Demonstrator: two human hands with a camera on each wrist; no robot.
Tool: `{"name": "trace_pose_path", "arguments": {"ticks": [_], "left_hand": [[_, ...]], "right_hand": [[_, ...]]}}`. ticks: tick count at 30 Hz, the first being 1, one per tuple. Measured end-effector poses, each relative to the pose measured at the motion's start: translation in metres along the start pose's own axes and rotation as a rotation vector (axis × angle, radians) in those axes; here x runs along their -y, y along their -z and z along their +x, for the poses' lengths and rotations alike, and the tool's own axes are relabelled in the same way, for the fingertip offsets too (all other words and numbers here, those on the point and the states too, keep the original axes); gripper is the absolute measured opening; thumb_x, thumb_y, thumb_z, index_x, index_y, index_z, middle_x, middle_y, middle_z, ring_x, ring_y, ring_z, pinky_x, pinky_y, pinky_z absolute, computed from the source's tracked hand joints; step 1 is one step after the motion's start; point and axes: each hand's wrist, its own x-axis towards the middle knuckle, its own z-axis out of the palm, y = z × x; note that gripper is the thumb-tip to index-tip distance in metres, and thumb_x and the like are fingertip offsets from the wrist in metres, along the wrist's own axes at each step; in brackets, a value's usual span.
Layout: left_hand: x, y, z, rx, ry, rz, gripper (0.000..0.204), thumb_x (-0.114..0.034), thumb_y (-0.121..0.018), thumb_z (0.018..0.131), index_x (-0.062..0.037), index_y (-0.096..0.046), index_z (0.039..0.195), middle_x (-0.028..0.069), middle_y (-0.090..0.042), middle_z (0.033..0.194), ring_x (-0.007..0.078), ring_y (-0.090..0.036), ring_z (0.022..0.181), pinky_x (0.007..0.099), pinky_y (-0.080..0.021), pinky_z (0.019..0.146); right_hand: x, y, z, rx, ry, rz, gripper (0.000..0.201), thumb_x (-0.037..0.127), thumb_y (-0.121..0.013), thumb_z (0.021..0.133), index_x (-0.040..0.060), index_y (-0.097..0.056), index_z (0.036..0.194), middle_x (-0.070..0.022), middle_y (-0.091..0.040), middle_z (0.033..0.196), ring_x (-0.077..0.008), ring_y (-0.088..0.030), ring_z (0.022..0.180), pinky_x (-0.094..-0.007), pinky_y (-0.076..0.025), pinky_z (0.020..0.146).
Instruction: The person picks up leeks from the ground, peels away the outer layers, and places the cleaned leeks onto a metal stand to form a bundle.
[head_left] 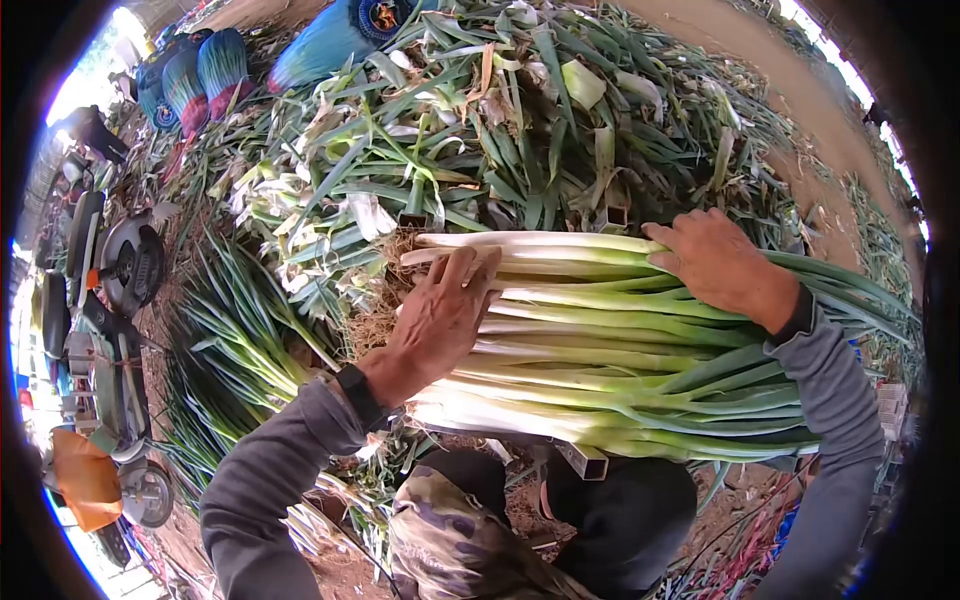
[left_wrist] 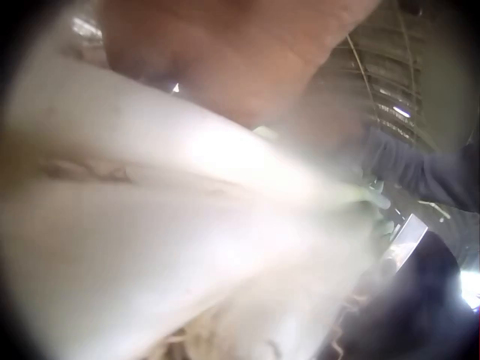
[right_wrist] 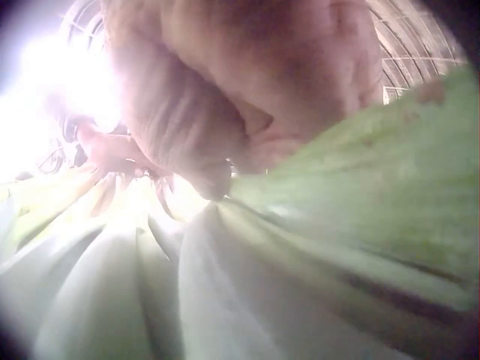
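Note:
A thick bundle of leeks (head_left: 600, 350) lies sideways in front of me, white stalks and roots to the left, green leaves to the right. My left hand (head_left: 440, 320) lies flat on the white stalks near the root end, fingers straight and pressing down. My right hand (head_left: 715, 265) rests on top of the bundle where the stalks turn green, fingers slightly bent over the far stalks. The left wrist view shows blurred white stalks (left_wrist: 150, 247) under the left hand (left_wrist: 247, 52). In the right wrist view the right hand (right_wrist: 247, 75) touches green leaves (right_wrist: 337, 247).
A big pile of cut leek leaves (head_left: 500, 130) lies beyond the bundle. More leeks (head_left: 240, 330) lie on the ground at left, beside a motorbike (head_left: 110, 300). Blue sacks (head_left: 200, 70) sit at the back left. A square metal tube (head_left: 585, 460) supports the bundle above my knees.

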Motion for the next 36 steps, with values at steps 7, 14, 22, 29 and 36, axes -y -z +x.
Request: {"name": "trace_pose_path", "arguments": {"ticks": [7, 14, 22, 29, 36], "left_hand": [[-0.006, -0.001, 0.001, 0.052, 0.061, 0.008, 0.05, -0.027, -0.061, 0.105, 0.0048, -0.056, 0.144, 0.0187, -0.052, 0.13, 0.037, -0.055, 0.119, 0.0477, -0.051, 0.097], [-0.007, -0.01, -0.005, -0.038, 0.029, 0.024, 0.05, -0.027, -0.061, 0.105, 0.0027, -0.055, 0.145, 0.0209, -0.049, 0.141, 0.0383, -0.052, 0.126, 0.0494, -0.048, 0.104], [-0.011, -0.008, -0.002, 0.029, 0.089, 0.064, 0.053, -0.028, -0.06, 0.105, 0.0001, -0.05, 0.149, 0.0189, -0.047, 0.141, 0.0378, -0.048, 0.128, 0.0505, -0.047, 0.106], [-0.005, 0.022, 0.011, 0.127, 0.145, -0.189, 0.056, -0.027, -0.057, 0.109, -0.0014, -0.042, 0.156, 0.0264, -0.04, 0.157, 0.044, -0.041, 0.144, 0.0497, -0.036, 0.12], [-0.022, -0.056, 0.035, 0.006, 0.15, 0.124, 0.055, -0.039, -0.048, 0.111, -0.0086, -0.045, 0.157, 0.0204, -0.043, 0.16, 0.0393, -0.037, 0.151, 0.0547, -0.024, 0.124]], "right_hand": [[-0.003, -0.01, 0.005, -0.199, 0.001, 0.417, 0.032, 0.026, -0.065, 0.101, 0.0076, -0.07, 0.127, -0.0163, -0.063, 0.101, -0.0361, -0.063, 0.096, -0.0464, -0.051, 0.09], [-0.003, -0.012, 0.02, -0.075, 0.034, 0.387, 0.027, 0.025, -0.063, 0.102, 0.0041, -0.072, 0.115, -0.0157, -0.066, 0.103, -0.0372, -0.064, 0.099, -0.0489, -0.051, 0.09], [-0.003, -0.047, 0.031, -0.067, 0.102, 0.308, 0.024, 0.023, -0.059, 0.104, 0.0014, -0.068, 0.107, -0.0182, -0.067, 0.094, -0.0393, -0.068, 0.091, -0.0502, -0.056, 0.08], [0.004, -0.044, 0.026, 0.01, 0.002, 0.331, 0.035, 0.029, -0.053, 0.107, -0.0016, -0.067, 0.117, -0.0236, -0.07, 0.101, -0.0447, -0.069, 0.095, -0.0539, -0.054, 0.084], [-0.007, -0.069, 0.033, -0.03, 0.161, 0.088, 0.022, 0.021, -0.056, 0.102, 0.0018, -0.068, 0.103, -0.0199, -0.07, 0.086, -0.0409, -0.071, 0.08, -0.0497, -0.058, 0.066]]}}
